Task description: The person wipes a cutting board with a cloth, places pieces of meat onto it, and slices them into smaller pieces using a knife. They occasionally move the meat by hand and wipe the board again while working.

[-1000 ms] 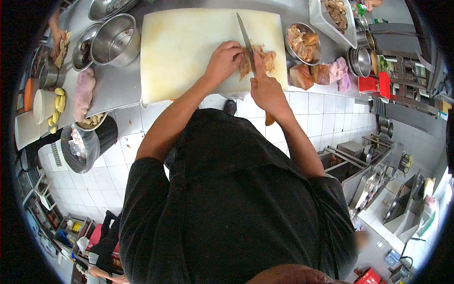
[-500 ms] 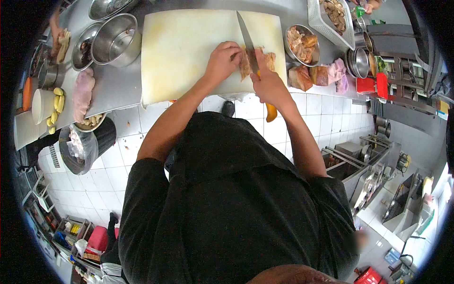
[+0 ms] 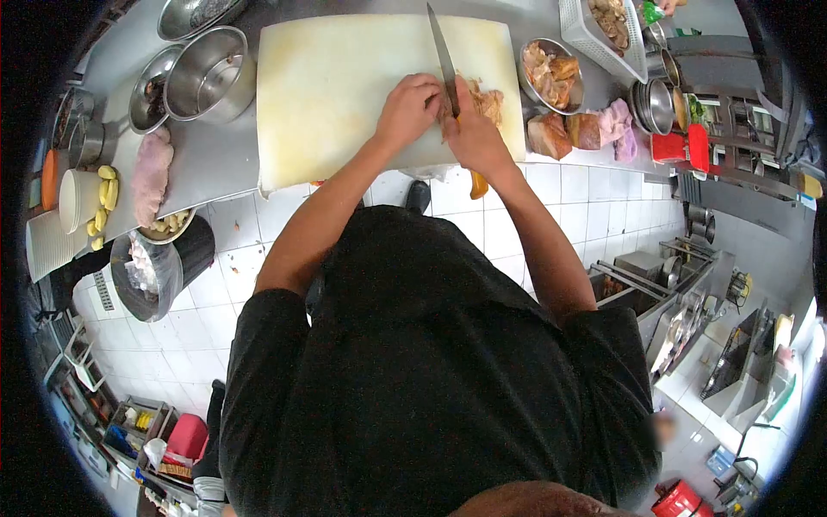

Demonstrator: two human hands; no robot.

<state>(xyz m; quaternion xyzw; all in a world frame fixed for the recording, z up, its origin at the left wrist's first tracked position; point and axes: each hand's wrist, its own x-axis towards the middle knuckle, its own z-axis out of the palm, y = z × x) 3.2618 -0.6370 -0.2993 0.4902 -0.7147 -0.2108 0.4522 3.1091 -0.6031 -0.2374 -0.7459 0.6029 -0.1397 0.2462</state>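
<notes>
My right hand (image 3: 476, 140) is closed round the yellow handle of a long knife (image 3: 443, 50), whose blade points away from me over the white cutting board (image 3: 336, 77). Just left of the blade, my left hand (image 3: 409, 110) has its fingers curled on a piece of brownish meat, mostly hidden between the two hands. More meat pieces (image 3: 488, 105) lie on the board to the right of the knife.
Right of the board stand a metal bowl of meat (image 3: 551, 77), meat chunks (image 3: 548, 136) and a white basket (image 3: 594, 43). Metal bowls (image 3: 209, 76) and a pale pink piece of meat (image 3: 152, 177) are at the left. Another person's hand (image 3: 670, 7) shows top right.
My right hand and the knife have shifted left and slightly away from me, closer to my left hand. More of the meat right of the blade shows. The other person's hand at the left has left view.
</notes>
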